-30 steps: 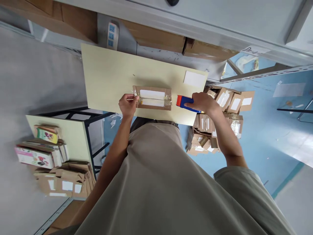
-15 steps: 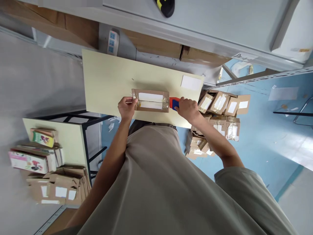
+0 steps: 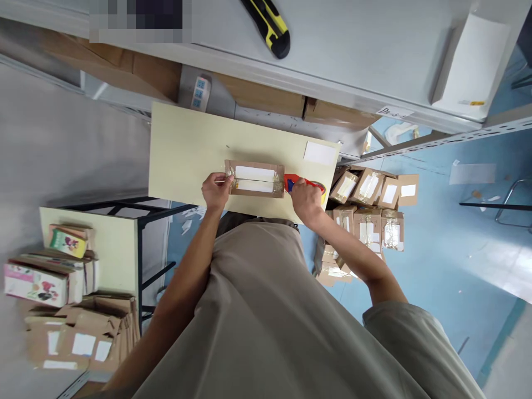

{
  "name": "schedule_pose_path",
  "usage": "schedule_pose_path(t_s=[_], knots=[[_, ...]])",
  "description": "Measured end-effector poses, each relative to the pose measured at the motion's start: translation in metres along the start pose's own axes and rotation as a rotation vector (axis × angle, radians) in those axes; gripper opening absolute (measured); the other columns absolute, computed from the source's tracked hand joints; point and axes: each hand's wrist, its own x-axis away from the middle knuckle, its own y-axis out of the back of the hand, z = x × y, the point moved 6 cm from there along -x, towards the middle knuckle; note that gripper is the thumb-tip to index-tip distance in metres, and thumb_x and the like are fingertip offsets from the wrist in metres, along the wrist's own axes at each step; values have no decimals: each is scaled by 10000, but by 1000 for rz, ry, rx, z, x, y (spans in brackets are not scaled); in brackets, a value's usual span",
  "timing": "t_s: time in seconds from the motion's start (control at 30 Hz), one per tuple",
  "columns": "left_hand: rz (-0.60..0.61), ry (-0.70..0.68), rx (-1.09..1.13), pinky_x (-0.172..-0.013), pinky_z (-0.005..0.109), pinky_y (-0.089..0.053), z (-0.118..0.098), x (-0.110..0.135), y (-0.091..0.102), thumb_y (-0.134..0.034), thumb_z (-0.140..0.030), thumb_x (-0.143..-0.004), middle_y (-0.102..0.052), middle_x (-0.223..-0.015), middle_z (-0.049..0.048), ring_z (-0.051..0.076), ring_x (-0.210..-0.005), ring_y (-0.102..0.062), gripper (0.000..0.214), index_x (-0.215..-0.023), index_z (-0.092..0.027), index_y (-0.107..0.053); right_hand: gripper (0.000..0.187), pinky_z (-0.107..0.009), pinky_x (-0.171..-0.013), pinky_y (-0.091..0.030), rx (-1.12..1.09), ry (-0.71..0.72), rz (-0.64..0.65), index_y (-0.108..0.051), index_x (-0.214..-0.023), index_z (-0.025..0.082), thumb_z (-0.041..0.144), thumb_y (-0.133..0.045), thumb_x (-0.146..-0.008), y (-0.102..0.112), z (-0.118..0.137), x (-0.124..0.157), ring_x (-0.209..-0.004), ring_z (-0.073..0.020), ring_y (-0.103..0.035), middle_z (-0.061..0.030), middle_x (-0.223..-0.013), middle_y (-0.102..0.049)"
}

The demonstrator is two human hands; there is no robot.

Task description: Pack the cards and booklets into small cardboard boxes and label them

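Gripping a red-and-blue tape dispenser (image 3: 291, 179) in the right hand (image 3: 306, 201), at one end of an oblong brown cardboard box (image 3: 255, 179) on a pale-yellow desk (image 3: 189, 149), left hand (image 3: 216, 191), fingers pinching the opposite end.

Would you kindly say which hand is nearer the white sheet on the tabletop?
The right hand, below the white sheet in view; the left hand is farther off, at the left end of the box.

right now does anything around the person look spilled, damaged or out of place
Yes: small white paper scraps lie scattered on the blue floor beside the black metal frame, like dropped litter. The shiny clear tape on the brown cardboard box also looks wrinkled, not smoothly laid.
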Motion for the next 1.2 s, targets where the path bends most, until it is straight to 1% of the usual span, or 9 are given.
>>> schedule_pose_path(t_s=[0.17,0.33,0.47,0.57,0.73,0.87,1.03,1.13,1.2], knots=[[3,5,3,-919,373,-668,-2,-1,1,-795,-409,-855,-819,-965,90,263,-950,-804,227,-948,-224,-703,349,-429,-760,-621,17,-16,-127,-741,-1364,41,138,-543,-1094,0,1,-5,-1017,-380,-839,-298,-1069,-814],[0,22,-12,-950,393,-659,-5,0,3,-788,-422,-847,-829,-978,100,271,-958,-810,239,-954,-222,-715,378,-419,-737,-632,24,9,-147,-783,-1316,52,22,-527,-1040,1,8,-7,-1014,-359,-850,-297,-1113,-831],[2,28,-34,-958,406,-658,-6,0,3,-789,-426,-841,-841,-1007,106,275,-956,-810,236,-938,-227,-709,323,-461,-723,-620,9,-2,-138,-767,-1328,41,143,-587,-1080,3,9,-6,-952,-391,-846,-307,-1051,-824],[-7,32,-29,-973,417,-657,-3,-2,1,-788,-427,-836,-844,-1013,105,276,-950,-809,236,-941,-231,-707,367,-454,-763,-618,-11,-1,-95,-716,-1377,22,253,-596,-1118,3,-3,-9,-995,-393,-845,-310,-1058,-820],[-26,41,-24,-968,419,-660,1,-2,0,-780,-434,-842,-840,-1009,106,278,-938,-809,242,-961,-235,-709,503,-392,-949,-613,-78,6,14,-657,-1438,37,459,-593,-1173,6,-40,-15,-1244,-364,-808,-323,-1294,-794],[-27,46,-40,-958,414,-661,3,-1,-1,-780,-426,-845,-839,-1007,95,274,-926,-810,235,-971,-241,-705,528,-385,-1035,-595,-70,33,73,-638,-1473,72,504,-609,-1172,4,-55,-18,-1332,-359,-776,-306,-1385,-777],[-41,41,-9,-959,438,-661,4,-1,-3,-782,-424,-836,-839,-1004,101,285,-904,-804,232,-961,-244,-706,471,-417,-926,-614,-37,0,36,-649,-1439,35,408,-629,-1151,-3,-36,-21,-1245,-393,-798,-333,-1275,-791],[-39,40,-2,-967,437,-659,4,-1,-4,-778,-431,-839,-845,-1025,105,285,-916,-807,241,-971,-242,-708,385,-441,-823,-610,-22,-18,7,-671,-1408,-8,236,-556,-1132,-9,-13,-18,-1145,-413,-817,-347,-1154,-793],[-37,45,-15,-972,435,-658,4,-1,-3,-775,-435,-845,-851,-1043,108,284,-924,-811,243,-977,-242,-711,372,-442,-792,-606,-5,-7,-17,-695,-1391,-2,120,-510,-1092,-12,-1,-15,-1108,-404,-826,-339,-1133,-794]])
